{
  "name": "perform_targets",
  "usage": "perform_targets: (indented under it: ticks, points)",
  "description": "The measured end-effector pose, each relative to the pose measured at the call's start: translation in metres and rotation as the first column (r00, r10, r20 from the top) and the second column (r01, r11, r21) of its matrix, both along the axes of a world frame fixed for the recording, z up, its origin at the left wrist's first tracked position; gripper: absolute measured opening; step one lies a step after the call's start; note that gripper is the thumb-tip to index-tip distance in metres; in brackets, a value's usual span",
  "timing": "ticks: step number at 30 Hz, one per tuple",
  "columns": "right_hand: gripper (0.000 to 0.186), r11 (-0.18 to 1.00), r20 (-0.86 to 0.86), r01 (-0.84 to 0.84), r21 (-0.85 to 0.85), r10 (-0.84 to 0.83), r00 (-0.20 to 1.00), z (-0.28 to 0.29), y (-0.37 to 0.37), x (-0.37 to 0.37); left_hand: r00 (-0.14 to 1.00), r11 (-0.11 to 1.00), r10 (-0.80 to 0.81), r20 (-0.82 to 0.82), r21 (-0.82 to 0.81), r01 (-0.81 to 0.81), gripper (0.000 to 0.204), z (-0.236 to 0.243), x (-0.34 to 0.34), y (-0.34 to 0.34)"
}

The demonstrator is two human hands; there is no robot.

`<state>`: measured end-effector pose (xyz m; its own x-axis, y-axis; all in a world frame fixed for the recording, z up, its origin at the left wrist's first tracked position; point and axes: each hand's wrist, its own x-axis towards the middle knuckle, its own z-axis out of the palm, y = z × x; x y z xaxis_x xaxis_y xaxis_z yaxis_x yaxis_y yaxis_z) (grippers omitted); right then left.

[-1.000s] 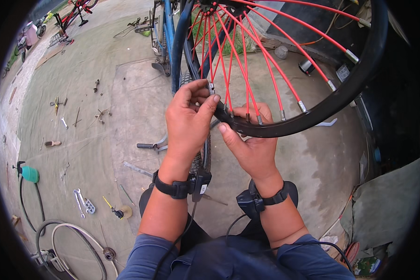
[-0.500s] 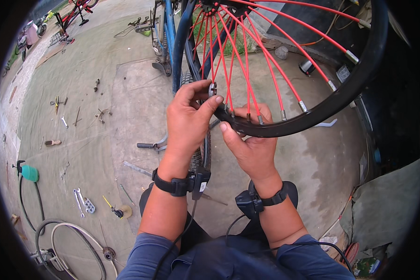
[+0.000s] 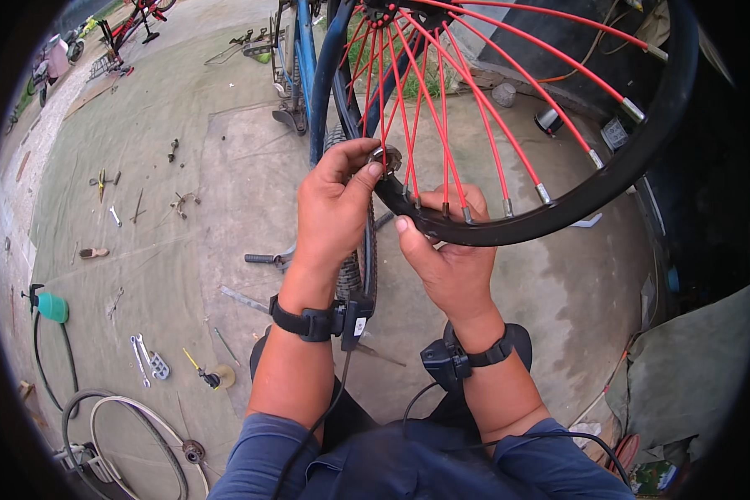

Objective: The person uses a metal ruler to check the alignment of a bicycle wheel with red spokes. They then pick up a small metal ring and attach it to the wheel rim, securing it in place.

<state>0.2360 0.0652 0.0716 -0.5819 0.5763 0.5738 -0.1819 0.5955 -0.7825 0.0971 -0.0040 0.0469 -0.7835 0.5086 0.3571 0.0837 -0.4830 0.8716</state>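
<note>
In front of me is a bicycle wheel with a black rim (image 3: 550,219) and red spokes (image 3: 518,156), which end in silver nipples at the rim. My left hand (image 3: 335,196) pinches a small round metal spoke wrench (image 3: 392,158) between thumb and fingers, at a spoke close to the rim's near left part. My right hand (image 3: 452,271) grips the rim's lower edge, thumb on the near side and fingers behind it. The blue bicycle frame (image 3: 318,92) stands just beyond my left hand, partly hidden by the wheel.
On the ground to the left lie wrenches (image 3: 142,360), a wooden-handled brush (image 3: 94,253) and a green spray bottle (image 3: 53,307). A tyre and rim (image 3: 133,408) rest at the lower left. A metal cup (image 3: 547,121) sits at the right, beside dark clutter.
My left hand has turned the spoke wrench, so its round face now shows more. The wheel has shifted very slightly; my right hand stays on the rim.
</note>
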Motion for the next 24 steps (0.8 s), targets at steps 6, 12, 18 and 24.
perform_targets:
  ticks: [6, 12, 18, 24]
  points:
    - [0.034, 0.996, 0.014, -0.073, 0.042, 0.072, 0.997, 0.000, 0.002, 0.002, 0.997, 0.998, -0.066, 0.025, 0.007, 0.066, 0.022, 0.000, -0.006, 0.001]
    - [0.036, 0.995, 0.024, -0.085, 0.044, 0.084, 0.996, 0.004, 0.001, 0.003, 0.994, 0.994, -0.106, 0.011, 0.012, 0.106, 0.022, -0.002, -0.007, 0.001]
    - [0.033, 0.996, 0.030, -0.082, 0.044, 0.081, 0.996, 0.005, 0.002, 0.004, 0.974, 0.975, -0.219, 0.062, 0.061, 0.215, 0.027, -0.003, -0.010, -0.001]
    - [0.034, 0.991, 0.045, -0.089, 0.096, 0.085, 0.995, 0.007, 0.004, 0.005, 0.958, 0.961, -0.272, 0.094, 0.085, 0.264, 0.025, -0.001, -0.012, -0.005]
